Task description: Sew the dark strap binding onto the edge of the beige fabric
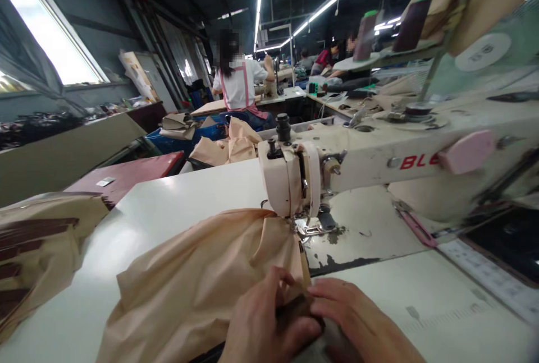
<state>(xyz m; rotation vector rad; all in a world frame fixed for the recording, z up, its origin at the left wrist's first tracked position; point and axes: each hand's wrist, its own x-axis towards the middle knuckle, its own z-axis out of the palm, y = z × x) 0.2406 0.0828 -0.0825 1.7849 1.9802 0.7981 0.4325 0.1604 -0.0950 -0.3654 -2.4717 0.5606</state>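
Observation:
A large piece of tan fabric (189, 273) lies bunched on the white table, its far edge running up to the presser foot (311, 230) of a sewing machine (362, 155). Close to me, my left hand (269, 321) is closed on the fabric's right edge, where a dark strip (292, 309) shows between thumb and fingers. Opposite it, my right hand (357, 318) has its fingertips bent onto the same edge, gripping the fabric; its thumb is mostly hidden. The needle cannot be made out.
Folded tan fabric with dark strips (42, 245) lies at the left. Behind the table are a red board (130, 172) and more tan pieces (231, 147). A pink-handled tool (415, 225) and a dark phone-like slab (509, 239) lie right. A person (242, 79) sits ahead.

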